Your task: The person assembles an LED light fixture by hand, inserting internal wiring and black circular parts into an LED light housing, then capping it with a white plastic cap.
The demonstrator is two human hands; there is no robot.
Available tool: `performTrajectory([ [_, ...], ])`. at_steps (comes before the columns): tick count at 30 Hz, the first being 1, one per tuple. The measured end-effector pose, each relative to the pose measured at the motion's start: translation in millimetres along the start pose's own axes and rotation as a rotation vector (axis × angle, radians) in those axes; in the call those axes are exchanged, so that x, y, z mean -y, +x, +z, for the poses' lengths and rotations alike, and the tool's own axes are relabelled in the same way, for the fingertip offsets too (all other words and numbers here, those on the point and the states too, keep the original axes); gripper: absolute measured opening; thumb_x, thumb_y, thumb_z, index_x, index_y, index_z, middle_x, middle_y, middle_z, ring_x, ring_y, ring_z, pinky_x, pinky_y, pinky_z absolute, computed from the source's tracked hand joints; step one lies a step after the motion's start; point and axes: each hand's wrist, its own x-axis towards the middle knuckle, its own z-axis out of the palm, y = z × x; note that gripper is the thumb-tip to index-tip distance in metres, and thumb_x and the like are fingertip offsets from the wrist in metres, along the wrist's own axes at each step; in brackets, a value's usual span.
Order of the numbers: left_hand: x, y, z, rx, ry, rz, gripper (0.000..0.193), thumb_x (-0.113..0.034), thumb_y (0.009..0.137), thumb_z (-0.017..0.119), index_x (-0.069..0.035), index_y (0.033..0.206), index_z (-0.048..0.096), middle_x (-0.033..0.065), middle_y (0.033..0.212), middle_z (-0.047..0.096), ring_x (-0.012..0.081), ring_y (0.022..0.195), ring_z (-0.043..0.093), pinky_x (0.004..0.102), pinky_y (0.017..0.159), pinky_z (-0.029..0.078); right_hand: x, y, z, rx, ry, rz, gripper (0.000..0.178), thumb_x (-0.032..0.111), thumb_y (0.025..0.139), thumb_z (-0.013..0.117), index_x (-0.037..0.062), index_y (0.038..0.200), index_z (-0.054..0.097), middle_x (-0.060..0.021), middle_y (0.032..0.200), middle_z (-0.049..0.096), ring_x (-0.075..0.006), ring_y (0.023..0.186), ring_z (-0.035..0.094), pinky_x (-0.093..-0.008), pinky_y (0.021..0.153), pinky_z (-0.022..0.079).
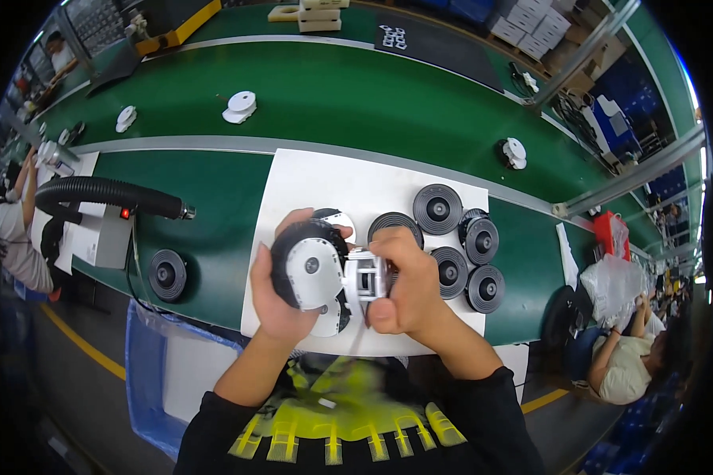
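My left hand [276, 310] wraps round a round black part with a white face [313, 273], thumb and fingers along its rim. In my right hand [413, 281] is a white plastic frame-shaped piece [365, 277], gripped between bent fingers and thumb. The frame piece meets the right edge of the round part; I cannot tell whether they are joined. Partly hidden behind my hands are more white-faced round parts [325, 322] on a white sheet [293, 180]. Just beyond my right hand lies a ringed black disc [390, 224].
Several ringed black discs [438, 208] lie on the sheet's right; another disc [167, 274] sits left on the green bench. A black flexible hose [107, 190] arches nearby. White parts [241, 106] rest on the green strip beyond. A blue-lined bin [146, 372] stands below; people sit both sides.
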Motion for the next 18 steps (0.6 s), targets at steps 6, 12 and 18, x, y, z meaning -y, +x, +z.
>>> performTrajectory([
  [6, 11.6, -14.4, 19.8, 0.084, 0.382, 0.136, 0.062, -0.053, 0.097, 0.030, -0.006, 0.138, 0.036, 0.0191, 0.129, 0.050, 0.0270, 0.121, 0.049, 0.0391, 0.104, 0.038, 19.4, 5.8, 4.1, 0.018, -0.284, -0.101, 0.055, 0.051, 0.083, 0.058, 0.0019, 0.107, 0.054, -0.0176, 0.094, 0.058, -0.0342, 0.074, 0.061, -0.0384, 0.058, 0.051],
  [12, 21.4, -15.9, 18.8, 0.105, 0.392, 0.166, 0.065, -0.056, 0.095, 0.035, -0.007, 0.138, 0.035, 0.0200, 0.131, 0.047, 0.0270, 0.119, 0.050, 0.0393, 0.103, 0.039, 15.5, -3.2, 3.5, -0.010, -0.334, -0.144, 0.053, 0.051, 0.085, 0.055, 0.0020, 0.106, 0.055, -0.0173, 0.096, 0.057, -0.0328, 0.074, 0.061, -0.0374, 0.059, 0.050],
  [18, 17.6, -18.9, 23.6, 0.146, 0.463, 0.164, 0.066, -0.058, 0.095, 0.037, -0.008, 0.139, 0.034, 0.0186, 0.133, 0.044, 0.0260, 0.119, 0.049, 0.0395, 0.103, 0.038, 16.3, -5.5, 0.1, 0.023, -0.447, -0.226, 0.052, 0.052, 0.086, 0.051, 0.0017, 0.100, 0.059, -0.0165, 0.096, 0.058, -0.0302, 0.071, 0.059, -0.0368, 0.058, 0.049],
])
